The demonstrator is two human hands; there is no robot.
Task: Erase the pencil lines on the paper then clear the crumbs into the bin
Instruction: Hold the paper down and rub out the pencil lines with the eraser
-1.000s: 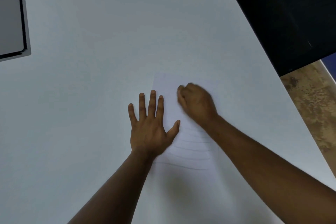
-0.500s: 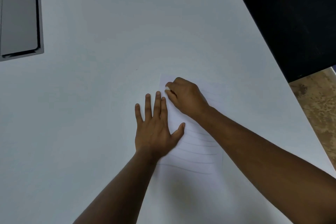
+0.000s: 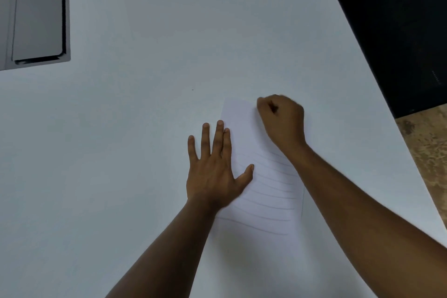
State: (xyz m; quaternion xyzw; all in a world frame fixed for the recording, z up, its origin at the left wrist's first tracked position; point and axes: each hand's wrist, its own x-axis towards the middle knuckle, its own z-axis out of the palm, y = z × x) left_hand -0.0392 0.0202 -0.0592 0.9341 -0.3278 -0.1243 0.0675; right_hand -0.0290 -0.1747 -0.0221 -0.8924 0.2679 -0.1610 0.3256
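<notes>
A white table (image 3: 145, 128) is seen with a grey recessed panel (image 3: 36, 12) at far left; a black object (image 3: 399, 31) stands beyond its right edge.

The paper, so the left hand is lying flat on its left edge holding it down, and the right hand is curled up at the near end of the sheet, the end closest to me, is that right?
Not quite. The left hand does lie flat on the left edge of the paper, but the right hand is curled at the far end of the sheet, not the near end. The head view shows it.
</notes>
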